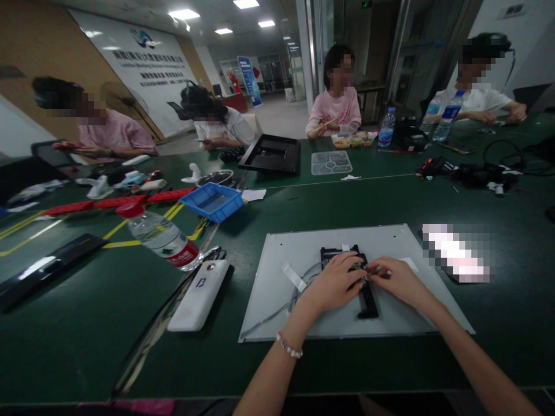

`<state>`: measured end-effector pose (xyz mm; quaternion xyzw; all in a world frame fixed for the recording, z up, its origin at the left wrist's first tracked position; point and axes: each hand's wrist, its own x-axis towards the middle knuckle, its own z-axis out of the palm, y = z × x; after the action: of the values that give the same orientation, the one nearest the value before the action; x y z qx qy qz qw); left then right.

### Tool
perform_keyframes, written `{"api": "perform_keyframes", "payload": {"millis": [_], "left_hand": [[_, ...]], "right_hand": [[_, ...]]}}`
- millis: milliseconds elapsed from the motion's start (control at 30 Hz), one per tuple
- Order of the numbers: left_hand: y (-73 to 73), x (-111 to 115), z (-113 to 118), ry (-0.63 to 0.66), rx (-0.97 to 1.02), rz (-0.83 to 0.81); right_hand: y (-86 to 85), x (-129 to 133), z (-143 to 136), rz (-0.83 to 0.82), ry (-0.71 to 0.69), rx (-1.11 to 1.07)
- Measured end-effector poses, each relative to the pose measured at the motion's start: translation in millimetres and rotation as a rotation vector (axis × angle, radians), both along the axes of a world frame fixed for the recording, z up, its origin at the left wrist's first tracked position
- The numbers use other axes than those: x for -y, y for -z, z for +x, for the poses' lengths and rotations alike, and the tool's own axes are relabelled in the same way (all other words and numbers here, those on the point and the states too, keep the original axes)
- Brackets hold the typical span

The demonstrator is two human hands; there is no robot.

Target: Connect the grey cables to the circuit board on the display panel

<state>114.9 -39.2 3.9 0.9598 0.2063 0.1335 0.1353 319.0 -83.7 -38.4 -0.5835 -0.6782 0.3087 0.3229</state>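
A black plastic bracket (368,305) lies on a flat whitish panel (277,271). My left hand (338,281) reaches over the bracket from the left, its fingers curled onto the bracket and partly covering its middle. My right hand (401,280) comes in from the right, thumb and fingertips pinched together at the bracket's right side; what they hold is too small to make out. Grey cables (277,312) run from under my left hand across the panel's left part. A strip of clear tape (293,277) sticks to the panel near them.
Left of the panel are a white power bank (200,296), a water bottle (167,240) and a blue bin (212,202). A phone (455,254) with a blurred screen lies to the right. A black tray (273,155) stands farther back, and several people sit around the green table (347,367).
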Motion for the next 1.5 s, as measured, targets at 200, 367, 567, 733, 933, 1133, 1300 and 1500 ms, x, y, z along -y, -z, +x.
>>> {"api": "perform_keyframes", "payload": {"millis": [200, 367, 567, 733, 933, 1133, 1300, 1500], "left_hand": [[-1.3, -0.2, 0.3, 0.003, 0.024, -0.034], [-12.8, -4.2, -4.4, -0.041, 0.084, -0.045], [-39.7, -15.5, -38.4, -0.322, 0.187, 0.021], [-27.9, -17.3, -87.4, -0.676, 0.211, 0.088], [6.3, -11.8, -115.2, -0.816, 0.112, -0.109], [12.0, -13.6, -113.3, -0.792, 0.159, -0.206], [13.4, -17.8, -117.0, -0.785, 0.283, -0.286], [11.9, -17.9, -120.5, -0.77, 0.238, -0.217]], "right_hand": [[2.4, -0.3, 0.1, 0.004, -0.004, -0.024], [4.9, -1.8, 2.9, 0.006, 0.002, -0.051], [-1.8, 0.6, 5.2, 0.03, 0.028, -0.066], [-3.9, 1.7, 5.4, 0.09, 0.074, -0.038], [-5.0, 2.9, 3.3, 0.115, 0.085, -0.037], [-1.2, 2.3, 6.1, 0.12, 0.083, -0.023], [1.2, 1.4, 7.8, 0.116, 0.016, 0.04], [3.1, 1.3, 5.8, 0.103, -0.022, 0.085]]}}
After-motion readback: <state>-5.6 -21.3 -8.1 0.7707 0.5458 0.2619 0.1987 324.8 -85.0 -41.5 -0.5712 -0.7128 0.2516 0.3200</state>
